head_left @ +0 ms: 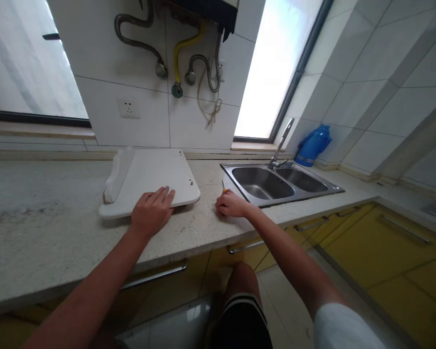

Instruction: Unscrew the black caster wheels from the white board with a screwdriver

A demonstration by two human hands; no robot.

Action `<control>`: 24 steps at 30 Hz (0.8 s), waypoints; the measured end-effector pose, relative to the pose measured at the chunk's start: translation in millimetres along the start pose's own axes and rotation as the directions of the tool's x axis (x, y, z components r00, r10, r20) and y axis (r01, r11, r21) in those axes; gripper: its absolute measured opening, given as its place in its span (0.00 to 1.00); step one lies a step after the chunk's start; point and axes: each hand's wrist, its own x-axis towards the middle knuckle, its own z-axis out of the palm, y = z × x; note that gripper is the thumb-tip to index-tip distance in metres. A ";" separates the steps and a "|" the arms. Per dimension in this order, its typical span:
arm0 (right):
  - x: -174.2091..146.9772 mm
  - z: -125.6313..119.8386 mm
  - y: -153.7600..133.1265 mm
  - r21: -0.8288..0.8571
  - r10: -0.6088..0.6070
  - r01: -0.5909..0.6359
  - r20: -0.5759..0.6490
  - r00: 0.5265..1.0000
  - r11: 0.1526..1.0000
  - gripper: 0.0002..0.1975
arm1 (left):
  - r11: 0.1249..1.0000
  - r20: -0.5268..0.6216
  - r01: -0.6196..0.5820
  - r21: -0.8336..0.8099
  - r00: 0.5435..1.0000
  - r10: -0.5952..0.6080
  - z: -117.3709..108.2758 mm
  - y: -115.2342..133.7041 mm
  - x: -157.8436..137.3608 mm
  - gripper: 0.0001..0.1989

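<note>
A white panel with rounded corners lies on the countertop, with small holes or fittings along its right side. A white upright piece stands along its left side. My left hand grips the panel's near edge, fingers over the top and the thumb side down at the rim. To the right, my right hand is closed around a screwdriver just above the counter; its thin metal shaft and a bit of yellow handle show, pointing up and away. The rest of the handle is hidden in the fist.
The speckled countertop runs along the tiled wall. A double steel sink with a faucet is on the right, a blue thermos-like container behind it. Hoses hang from the wall unit above. Yellow cabinets with bar handles lie below.
</note>
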 end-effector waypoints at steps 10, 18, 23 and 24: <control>-41.2 14.6 5.7 0.002 -0.115 0.118 -0.222 0.968 0.993 0.07 | 0.997 0.014 0.035 -0.076 0.999 -0.034 -3.6 0.3 1.5 0.18; -65.0 34.6 4.7 0.044 -0.135 0.163 -0.379 0.916 0.986 0.11 | 0.991 0.038 0.058 -0.122 0.998 -0.054 -2.9 0.4 1.4 0.20; -72.2 43.1 10.9 0.057 -0.121 0.160 -0.429 0.895 0.986 0.11 | 0.993 0.029 0.047 -0.104 0.999 -0.044 -1.2 -0.2 1.0 0.19; -73.6 44.0 12.6 0.056 -0.119 0.158 -0.434 0.893 0.986 0.11 | 0.995 0.022 0.039 -0.088 0.999 -0.037 -0.8 -0.4 0.9 0.19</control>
